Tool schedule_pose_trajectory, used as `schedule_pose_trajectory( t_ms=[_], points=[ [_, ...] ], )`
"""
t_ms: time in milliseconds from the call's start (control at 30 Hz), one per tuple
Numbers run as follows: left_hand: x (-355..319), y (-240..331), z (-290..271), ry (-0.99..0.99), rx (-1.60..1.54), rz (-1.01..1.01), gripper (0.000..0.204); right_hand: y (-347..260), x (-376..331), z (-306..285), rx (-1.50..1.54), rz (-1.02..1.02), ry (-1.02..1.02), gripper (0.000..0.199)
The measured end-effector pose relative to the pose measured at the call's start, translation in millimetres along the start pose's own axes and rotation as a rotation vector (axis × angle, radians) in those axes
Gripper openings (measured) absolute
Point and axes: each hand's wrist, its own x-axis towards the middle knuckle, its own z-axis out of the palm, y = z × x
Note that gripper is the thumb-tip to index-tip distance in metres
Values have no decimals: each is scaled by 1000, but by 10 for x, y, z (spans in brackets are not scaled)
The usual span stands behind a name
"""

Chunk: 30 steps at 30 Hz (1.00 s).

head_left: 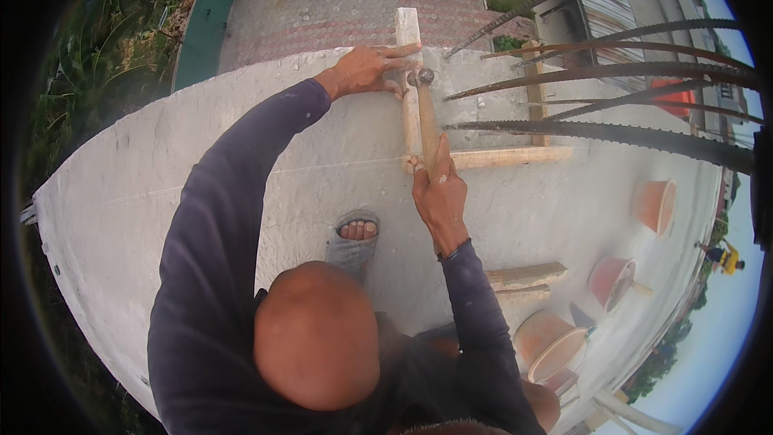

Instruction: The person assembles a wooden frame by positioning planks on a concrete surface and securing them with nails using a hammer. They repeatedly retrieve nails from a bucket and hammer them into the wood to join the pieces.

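Hammer (428, 115) pointing fwd, long axis approx. parallel w/ wood strip (408, 28); R fingers (442, 155) gripping it, L fingers (402, 51) spread.

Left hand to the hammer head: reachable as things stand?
Likely yes. The left hand touches the wooden strip, close beside the hammer head, with nothing visibly in between. The right hand grips only the handle, leaving the head clear.

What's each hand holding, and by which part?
Right hand: a hammer, by its wooden handle. Left hand: at the wooden strip's upper part; whether gripping can't be told.
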Motion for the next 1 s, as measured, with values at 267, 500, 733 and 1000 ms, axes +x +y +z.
schedule_pose_trajectory(
  t_ms=[267,500,733,1000],
  points=[
    [43,-32,-2,-15,13,-17,78,94,44,17,-58,-31,-26,75],
    [65,101,-116,-67,93,-14,82,113,-195,-415,10,-18,-99,78],
    [109,64,-265,-130,56,50,71,576,-1389,-1748,-36,197,-670,60],
    [-329,381,-821,219,-16,-411,38,1694,-3170,-1878,-72,459,-583,47]
  ],
)
